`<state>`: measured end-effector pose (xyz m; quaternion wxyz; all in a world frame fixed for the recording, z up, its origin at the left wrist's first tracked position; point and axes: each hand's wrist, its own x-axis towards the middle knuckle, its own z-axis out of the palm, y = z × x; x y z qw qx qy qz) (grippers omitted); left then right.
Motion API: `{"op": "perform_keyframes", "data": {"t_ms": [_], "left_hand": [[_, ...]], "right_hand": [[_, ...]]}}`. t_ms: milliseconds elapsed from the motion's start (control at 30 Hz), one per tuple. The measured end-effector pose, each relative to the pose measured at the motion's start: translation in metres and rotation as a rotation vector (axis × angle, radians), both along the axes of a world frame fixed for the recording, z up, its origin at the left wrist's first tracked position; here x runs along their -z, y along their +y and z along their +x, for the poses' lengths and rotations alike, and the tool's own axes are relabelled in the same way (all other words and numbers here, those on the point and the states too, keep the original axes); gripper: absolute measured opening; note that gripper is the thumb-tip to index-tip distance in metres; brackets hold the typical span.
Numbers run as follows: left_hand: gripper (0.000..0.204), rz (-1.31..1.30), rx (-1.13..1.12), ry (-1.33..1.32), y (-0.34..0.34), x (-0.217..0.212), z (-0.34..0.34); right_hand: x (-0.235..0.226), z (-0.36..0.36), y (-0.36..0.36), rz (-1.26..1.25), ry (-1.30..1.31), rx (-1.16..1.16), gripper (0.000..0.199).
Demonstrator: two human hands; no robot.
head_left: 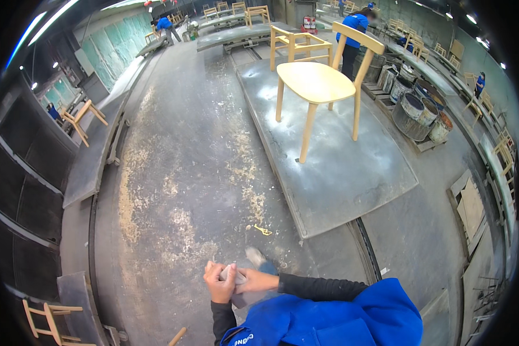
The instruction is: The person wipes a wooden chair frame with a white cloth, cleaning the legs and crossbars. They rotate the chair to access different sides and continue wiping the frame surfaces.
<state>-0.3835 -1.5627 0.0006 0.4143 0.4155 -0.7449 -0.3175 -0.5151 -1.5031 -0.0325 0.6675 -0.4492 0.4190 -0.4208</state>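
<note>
Grey pad: a small grey pad (235,275), sanding paper or a sponge by the look of it, sits low in the view between my two hands, above the concrete floor (184,173) and close to my body.
Left hand: my left hand (219,284) is curled around the near side of the grey pad, thumb on top, so the piece is clamped and cannot slip.
Right hand: my right hand (254,281) comes in from the right on a black sleeve and lies across the pad's far end, fingers pressed together on it; I judge the two hands are folding or adjusting it, which would explain why it is held so near.
Blue jacket: my blue jacket (340,317) fills the lower right edge.
Shoe: a shoe tip (255,256) shows just beyond the hands, on the floor.
Wooden chair: a pale unfinished wooden chair (320,86) stands upright near the far end of a raised grey platform (340,173), well apart from me; lifted there, its legs are easier to reach.
Sawdust: pale sawdust (132,190) streaks the floor along the platform's left edge.
Drums: dirty drums (418,112) cluster past the platform's right edge.
Others: a person in blue (354,34) stands behind the chair.
</note>
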Motion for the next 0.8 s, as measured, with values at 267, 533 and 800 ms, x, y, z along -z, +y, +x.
{"op": "perform_keyframes", "data": {"t_ms": [267,533,800], "left_hand": [[0.024,-0.165,0.280,-0.022,-0.274,-0.007,-0.096],[0.019,-0.148,0.620,-0.073,-0.517,-0.022,-0.248],[0.021,-0.053,0.544,-0.104,-0.741,0.030,-0.371]], "right_hand": [[0.022,-0.083,-0.262,0.196,-0.284,-0.154,0.036],[0.034,-0.193,-0.475,-0.322,0.235,0.535,0.034],[0.046,-0.338,-0.693,-0.059,0.398,0.320,0.036]]}}
